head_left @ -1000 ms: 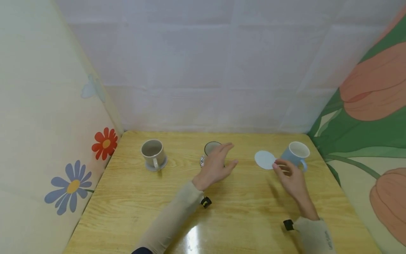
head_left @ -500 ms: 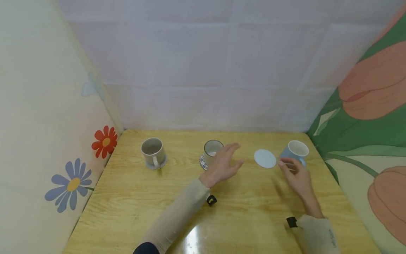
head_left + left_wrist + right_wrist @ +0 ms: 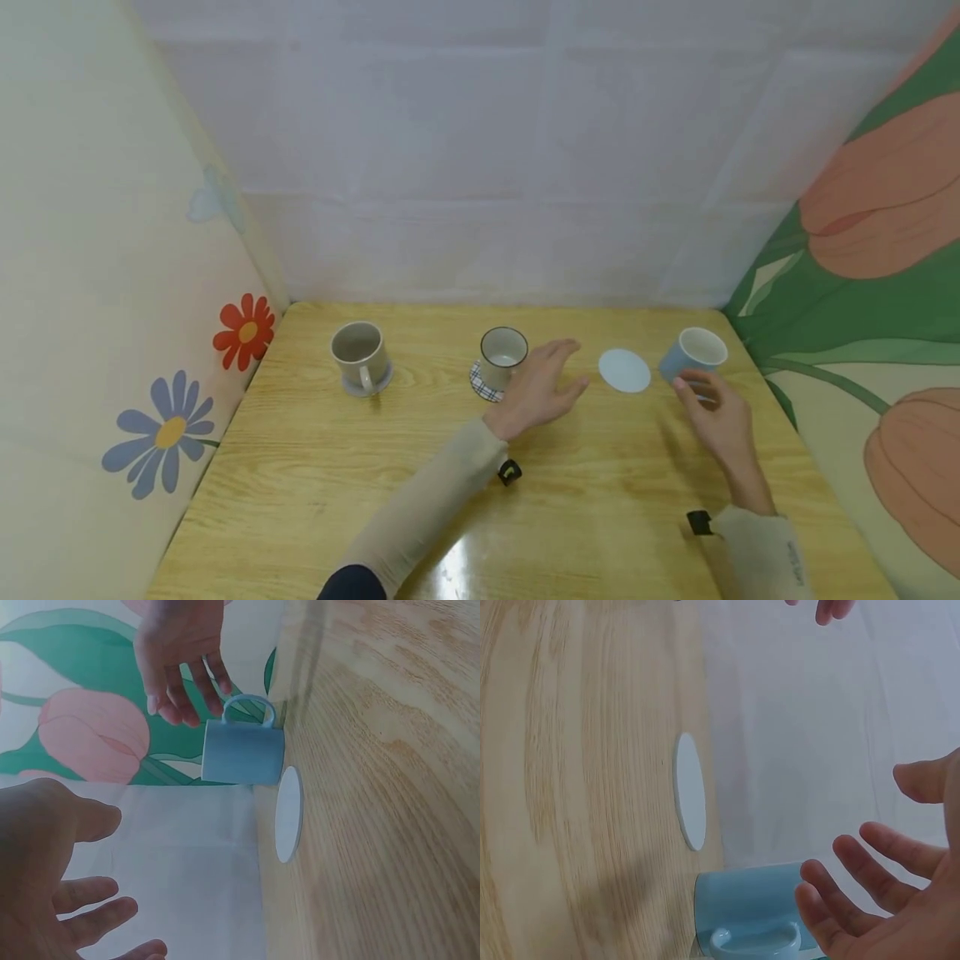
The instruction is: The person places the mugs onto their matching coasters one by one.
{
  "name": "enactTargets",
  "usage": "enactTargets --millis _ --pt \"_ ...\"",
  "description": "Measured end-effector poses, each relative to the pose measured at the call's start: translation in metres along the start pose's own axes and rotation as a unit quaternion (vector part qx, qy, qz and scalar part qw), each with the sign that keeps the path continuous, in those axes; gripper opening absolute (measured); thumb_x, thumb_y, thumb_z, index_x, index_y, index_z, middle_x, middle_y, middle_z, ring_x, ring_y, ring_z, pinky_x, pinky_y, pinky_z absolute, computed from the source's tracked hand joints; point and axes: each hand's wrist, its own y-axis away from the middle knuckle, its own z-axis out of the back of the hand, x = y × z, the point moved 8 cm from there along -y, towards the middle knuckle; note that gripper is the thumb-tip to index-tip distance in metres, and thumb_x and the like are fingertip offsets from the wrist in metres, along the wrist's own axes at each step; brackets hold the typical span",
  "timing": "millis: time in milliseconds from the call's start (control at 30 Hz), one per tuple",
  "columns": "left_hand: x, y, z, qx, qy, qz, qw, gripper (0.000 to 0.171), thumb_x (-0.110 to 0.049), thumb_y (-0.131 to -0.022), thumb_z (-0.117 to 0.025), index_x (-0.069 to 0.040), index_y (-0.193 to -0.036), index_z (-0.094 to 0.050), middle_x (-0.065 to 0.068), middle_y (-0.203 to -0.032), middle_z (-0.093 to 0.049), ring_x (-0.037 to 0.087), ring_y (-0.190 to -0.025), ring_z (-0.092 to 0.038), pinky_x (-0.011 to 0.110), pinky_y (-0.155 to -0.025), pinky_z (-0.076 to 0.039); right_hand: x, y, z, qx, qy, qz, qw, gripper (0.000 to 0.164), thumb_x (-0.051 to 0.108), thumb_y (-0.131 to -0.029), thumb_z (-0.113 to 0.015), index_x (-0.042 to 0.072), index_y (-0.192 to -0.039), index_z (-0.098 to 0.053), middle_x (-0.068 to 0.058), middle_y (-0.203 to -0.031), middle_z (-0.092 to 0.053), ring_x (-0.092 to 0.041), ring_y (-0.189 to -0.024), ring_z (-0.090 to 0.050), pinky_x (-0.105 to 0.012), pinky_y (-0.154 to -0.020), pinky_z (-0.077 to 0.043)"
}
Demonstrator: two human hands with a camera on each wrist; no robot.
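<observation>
My left hand (image 3: 536, 390) hovers with spread, relaxed fingers, holding nothing, just right of a pale mug (image 3: 495, 367) with a dark rim and partly in front of it. That mug stands on a checked coaster (image 3: 480, 387). Near the light blue mug (image 3: 677, 358) is my right hand (image 3: 718, 417), its fingers loosely bent and nothing in them; in the left wrist view it is above the table beside the mug's handle (image 3: 247, 701). A round white coaster (image 3: 624, 371) lies flat, bare, left of the blue mug, which stands upright directly on the wood.
At the left, a grey-beige mug (image 3: 360, 354) stands on a pale round coaster (image 3: 384, 382). The wooden table (image 3: 315, 483) ends at a white cloth wall (image 3: 450, 167) behind. Flower-printed panels (image 3: 900, 217) close off both sides.
Both hands have drifted right. My right hand has moved away from the white coaster's edge, and more of the middle mug shows past my left hand. The mugs and coasters stay put.
</observation>
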Motion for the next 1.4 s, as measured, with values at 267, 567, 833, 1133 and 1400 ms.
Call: enactTargets --millis 267,567,833,1133,1400 --pt "-0.003 -0.006 -0.011 0.007 0.008 -0.002 0.9999 0.060 -0.039 -0.108 -0.062 -0.012 -0.159 -0.047 0.006 -0.166 -0.049 0.024 -0.151 -0.049 0.039 -0.127 -0.040 -0.012 -0.001 0.006 -0.024 0.013 -0.007 1.000 0.034 0.024 -0.105 -0.070 0.000 -0.129 -0.070 -0.013 -0.128 -0.071 0.024 -0.095 -0.050 0.001 -0.081 -0.044" --pt "-0.004 -0.012 -0.021 0.006 -0.010 0.003 0.9999 0.059 -0.039 -0.108 -0.062 -0.012 -0.158 -0.048 0.007 -0.165 -0.049 0.024 -0.150 -0.050 0.040 -0.125 -0.042 -0.018 -0.005 0.014 -0.048 0.019 0.009 0.999 0.033 0.017 -0.101 -0.074 -0.004 -0.126 -0.070 -0.022 -0.125 -0.070 0.023 -0.095 -0.051 0.003 -0.079 -0.043" --pt "0.002 -0.016 -0.028 0.012 -0.024 0.012 0.9996 0.060 -0.040 -0.108 -0.063 -0.012 -0.158 -0.048 0.006 -0.164 -0.050 0.023 -0.149 -0.051 0.039 -0.124 -0.044 -0.035 -0.006 0.020 -0.066 0.030 -0.029 0.997 0.037 0.020 -0.101 -0.072 -0.003 -0.130 -0.069 -0.021 -0.131 -0.068 0.020 -0.094 -0.050 0.003 -0.079 -0.041" --pt "0.003 -0.019 -0.037 0.023 -0.042 0.013 0.9987 0.059 -0.039 -0.108 -0.062 -0.011 -0.158 -0.048 0.008 -0.165 -0.049 0.025 -0.150 -0.050 0.040 -0.126 -0.042 -0.054 -0.008 0.025 -0.074 0.043 -0.060 0.994 0.038 0.021 -0.100 -0.072 -0.002 -0.131 -0.069 -0.019 -0.132 -0.068 0.015 -0.094 -0.050 0.002 -0.076 -0.042" --pt "0.004 -0.022 -0.048 0.031 -0.040 0.013 0.9986 0.060 -0.037 -0.107 -0.064 -0.009 -0.158 -0.048 0.010 -0.164 -0.050 0.026 -0.151 -0.050 0.040 -0.126 -0.041 -0.069 -0.013 0.024 -0.076 0.037 -0.059 0.995 0.040 0.021 -0.101 -0.071 -0.004 -0.132 -0.067 -0.021 -0.134 -0.067 0.020 -0.090 -0.048 0.004 -0.075 -0.041"
